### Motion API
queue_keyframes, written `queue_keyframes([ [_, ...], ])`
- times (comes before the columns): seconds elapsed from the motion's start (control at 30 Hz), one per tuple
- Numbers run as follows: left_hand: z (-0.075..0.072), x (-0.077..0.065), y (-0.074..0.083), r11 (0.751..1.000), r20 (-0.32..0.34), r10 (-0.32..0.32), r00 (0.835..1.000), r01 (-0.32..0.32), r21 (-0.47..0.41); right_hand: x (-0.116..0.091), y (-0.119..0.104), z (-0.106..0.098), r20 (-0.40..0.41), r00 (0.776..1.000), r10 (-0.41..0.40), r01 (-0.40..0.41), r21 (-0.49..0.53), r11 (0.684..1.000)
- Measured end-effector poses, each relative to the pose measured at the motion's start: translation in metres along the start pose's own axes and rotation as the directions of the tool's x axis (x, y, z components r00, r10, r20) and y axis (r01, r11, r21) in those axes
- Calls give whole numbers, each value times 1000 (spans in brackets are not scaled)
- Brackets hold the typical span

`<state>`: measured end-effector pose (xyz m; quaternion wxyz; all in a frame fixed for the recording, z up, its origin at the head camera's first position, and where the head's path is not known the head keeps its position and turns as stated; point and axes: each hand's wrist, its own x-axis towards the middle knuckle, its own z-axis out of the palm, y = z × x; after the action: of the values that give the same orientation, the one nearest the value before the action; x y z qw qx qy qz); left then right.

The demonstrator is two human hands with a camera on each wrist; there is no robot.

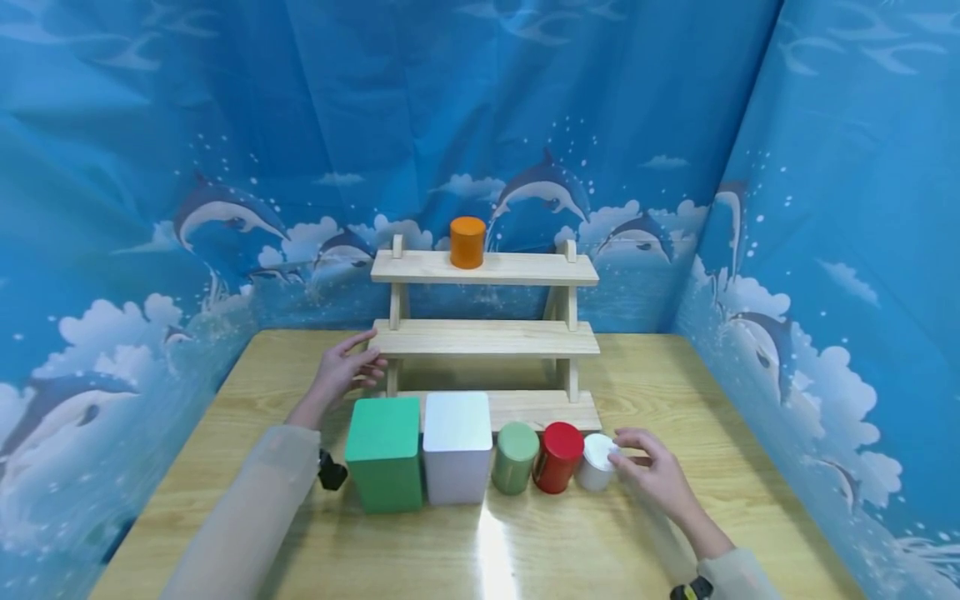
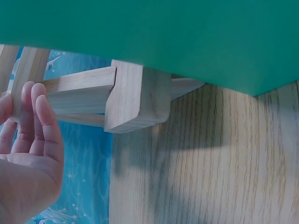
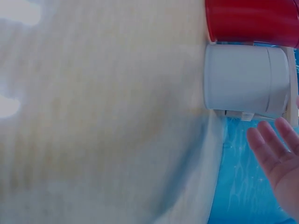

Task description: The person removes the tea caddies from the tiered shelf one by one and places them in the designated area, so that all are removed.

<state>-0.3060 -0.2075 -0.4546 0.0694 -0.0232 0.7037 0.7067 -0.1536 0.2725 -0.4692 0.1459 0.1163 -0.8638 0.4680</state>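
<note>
White and small, the round tin (image 1: 597,461) stands at the right end of a row on the wooden table (image 1: 750,500), just beside the red tin (image 1: 557,456). The right hand (image 1: 656,473) is at its right side with fingers relaxed and straight, fingertips at or just short of the lid; whether they touch I cannot tell. The left hand (image 1: 343,372) lies loose with straight fingers against the left end of the wooden rack (image 1: 486,337), gripping nothing. An orange tin (image 1: 467,242) stands on the top shelf.
</note>
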Motion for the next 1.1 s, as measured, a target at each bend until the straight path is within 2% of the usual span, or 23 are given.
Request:
queue_keyframes([
  [0.23,-1,0,1,1000,9,8,1000,-8,-3,11,-4,-3,3,1000,-28,28,-15,999],
  [0.47,0,0,1,1000,15,19,1000,-19,1,24,11,-3,22,1000,-22,23,-36,999],
  [0.7,0,0,2,1000,11,15,1000,-15,8,31,-17,-6,22,997,-74,75,-35,997],
  [0.93,1,-3,1,1000,8,7,1000,-7,7,39,-27,-4,20,997,-72,73,-39,997],
  [1.1,1,-3,1,1000,12,16,1000,-16,0,45,-34,-2,20,994,-103,104,-35,994],
])
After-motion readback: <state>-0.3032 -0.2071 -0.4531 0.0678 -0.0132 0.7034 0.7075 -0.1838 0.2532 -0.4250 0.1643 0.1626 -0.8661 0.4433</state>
